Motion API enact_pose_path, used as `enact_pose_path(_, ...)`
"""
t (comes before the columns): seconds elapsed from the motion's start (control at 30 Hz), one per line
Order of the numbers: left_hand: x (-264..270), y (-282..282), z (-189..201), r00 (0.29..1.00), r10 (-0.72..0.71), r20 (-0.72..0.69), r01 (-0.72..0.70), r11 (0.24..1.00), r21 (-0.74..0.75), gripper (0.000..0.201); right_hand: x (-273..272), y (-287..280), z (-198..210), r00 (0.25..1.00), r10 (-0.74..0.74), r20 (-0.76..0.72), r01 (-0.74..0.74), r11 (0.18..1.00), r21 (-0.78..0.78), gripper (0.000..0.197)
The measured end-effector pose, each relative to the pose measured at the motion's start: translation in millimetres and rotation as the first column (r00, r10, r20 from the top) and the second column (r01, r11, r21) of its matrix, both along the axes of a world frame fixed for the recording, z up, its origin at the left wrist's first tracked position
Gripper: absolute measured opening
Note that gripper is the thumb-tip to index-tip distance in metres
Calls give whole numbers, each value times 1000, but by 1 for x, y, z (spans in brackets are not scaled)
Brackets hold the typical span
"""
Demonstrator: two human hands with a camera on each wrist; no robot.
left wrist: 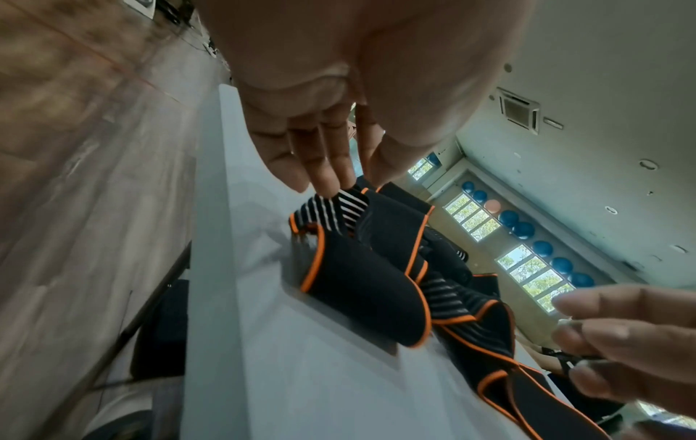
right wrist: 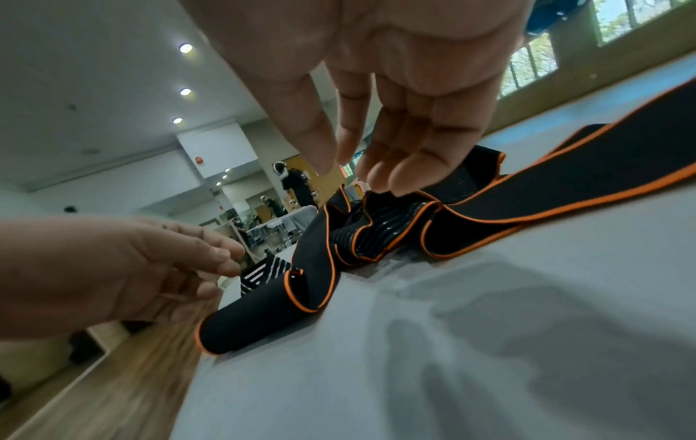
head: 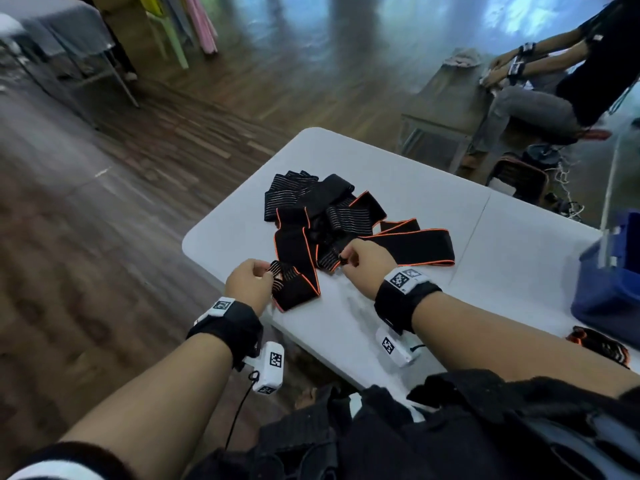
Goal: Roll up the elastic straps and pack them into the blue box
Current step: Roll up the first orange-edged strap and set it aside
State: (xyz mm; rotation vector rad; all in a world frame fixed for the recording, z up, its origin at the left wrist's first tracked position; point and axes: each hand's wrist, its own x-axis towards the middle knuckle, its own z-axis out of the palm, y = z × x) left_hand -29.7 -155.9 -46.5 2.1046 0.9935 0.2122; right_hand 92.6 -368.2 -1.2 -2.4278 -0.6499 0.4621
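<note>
Pinching elastic straps (head: 332, 223), both hands' fingers (head: 268, 271) work above a grey table (head: 398, 174) on wooden flooring (head: 104, 202).

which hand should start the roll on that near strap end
Left, probably. The left hand already pinches the striped end of the strap by the table's near edge. The right hand is at another striped section further along, better suited to steadying.

no words, brands or numbers can be read anywhere. the only markings are black-and-white square code tags (head: 403, 279) on the wristbands (head: 401, 303) and wrist cameras (head: 272, 367).
</note>
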Motion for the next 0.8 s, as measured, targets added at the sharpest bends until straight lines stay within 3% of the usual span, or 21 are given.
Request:
enact_pose_path(0.13,6,25,-7,989,-88,-115,87,996,-15,45,13,32,-7,953,273,134,-232,937,-261,40)
enact_pose_path(0.2,10,30,-9,964,-186,-188,186,982,-19,53,16,44,-12,913,360,191,-268,883,-386,42)
enact_pose_path(0.27,15,34,-10,938,-269,-217,278,960,15,47,20,51,-16,879,413,239,-261,836,-483,43)
enact_pose_path(0.33,19,36,-9,922,-319,-219,334,942,33,24,22,55,-20,855,454,251,-247,782,-572,42)
enact_pose_path(0.43,28,44,-2,925,-341,-167,347,938,11,4,23,64,-23,840,469,272,-201,736,-647,39)
enact_pose_path(0.57,47,52,22,925,-377,-41,377,926,-10,7,27,73,-17,873,412,262,-171,759,-628,39)
enact_pose_path(0.63,57,54,41,915,-402,47,404,914,-45,7,32,74,-8,909,329,256,-135,813,-566,41)
enact_pose_path(0.73,73,54,74,873,-454,179,467,883,-39,6,49,73,10,974,80,214,-2,940,-341,41)
enact_pose_path(0.8,86,50,96,830,-497,254,513,858,5,13,61,69,29,986,-65,155,90,983,-158,39)
